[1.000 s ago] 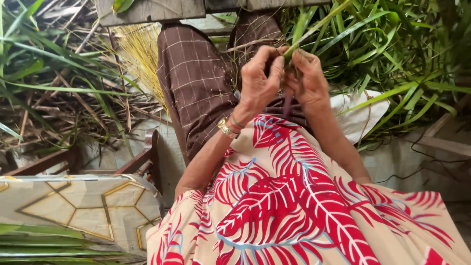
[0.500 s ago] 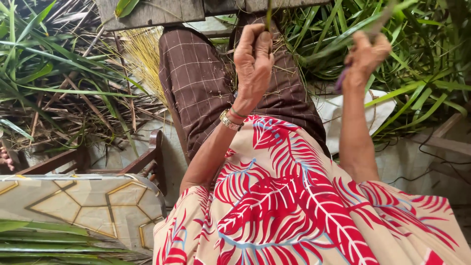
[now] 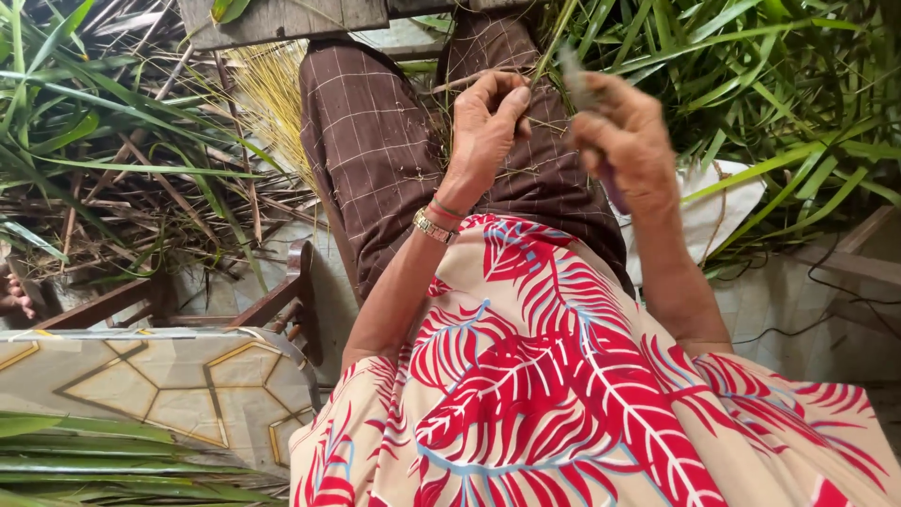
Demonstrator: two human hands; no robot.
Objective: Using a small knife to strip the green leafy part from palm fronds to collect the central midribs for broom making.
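At lower left a patterned surface (image 3: 141,394) is seen. Mid-frame, a thin leaf rib (image 3: 549,47) is pinched by the left hand (image 3: 488,117); the right hand (image 3: 629,131) is closed around a blurred knife (image 3: 610,178). Green leaves (image 3: 770,84) are heaped beyond.

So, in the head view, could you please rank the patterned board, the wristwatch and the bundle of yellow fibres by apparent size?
1. Patterned board, though nearness to the camera enlarges it.
2. Bundle of yellow fibres.
3. Wristwatch, on the left hand's wrist.

Outdoor home yard, leaf-stripping work spot: heaps of long green palm leaves (image 3: 770,84), dry midrib bundle (image 3: 267,94), wooden chair (image 3: 282,300), concrete ground (image 3: 798,319).
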